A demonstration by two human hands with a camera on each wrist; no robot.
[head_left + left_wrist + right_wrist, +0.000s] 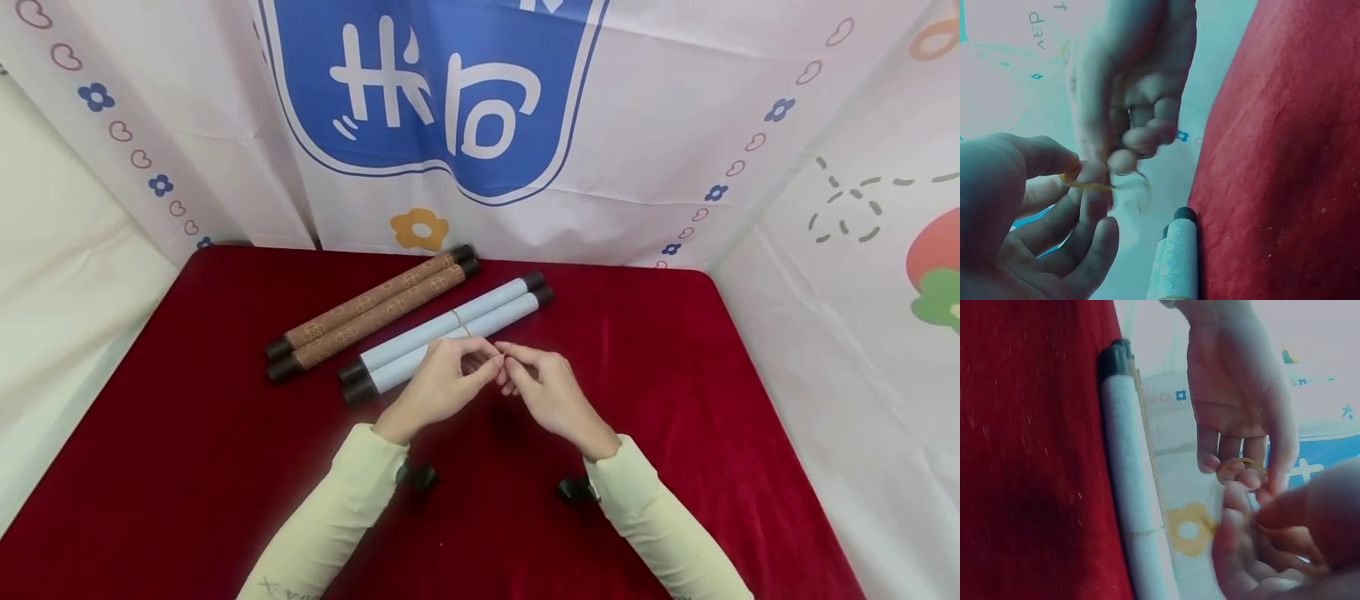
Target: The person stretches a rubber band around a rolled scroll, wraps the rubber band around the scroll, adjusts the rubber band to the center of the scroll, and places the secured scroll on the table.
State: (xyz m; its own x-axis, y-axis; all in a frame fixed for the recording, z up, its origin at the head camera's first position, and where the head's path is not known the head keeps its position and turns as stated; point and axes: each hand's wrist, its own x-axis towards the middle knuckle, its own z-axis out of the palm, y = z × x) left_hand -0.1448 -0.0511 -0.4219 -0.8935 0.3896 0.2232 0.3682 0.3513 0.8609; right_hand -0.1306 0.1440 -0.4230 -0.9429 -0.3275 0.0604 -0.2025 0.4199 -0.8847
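A thin yellow rubber band (1088, 186) stretches between the two hands, which meet fingertip to fingertip above the table. The left hand (441, 379) pinches it between thumb and finger, and the right hand (553, 396) pinches its other side. Behind the left hand lies a pair of light blue rolls (412, 340) with black ends, side by side. Another thin band (461, 322) goes around their middle. In the right wrist view a light blue roll (1127, 450) shows beside the hands, apart from them.
Two brown patterned rolls (352, 308) with black ends lie together farther back, left of the blue pair. Dark red cloth (675, 417) covers the table. A printed white backdrop (637, 125) hangs behind it, with white side walls.
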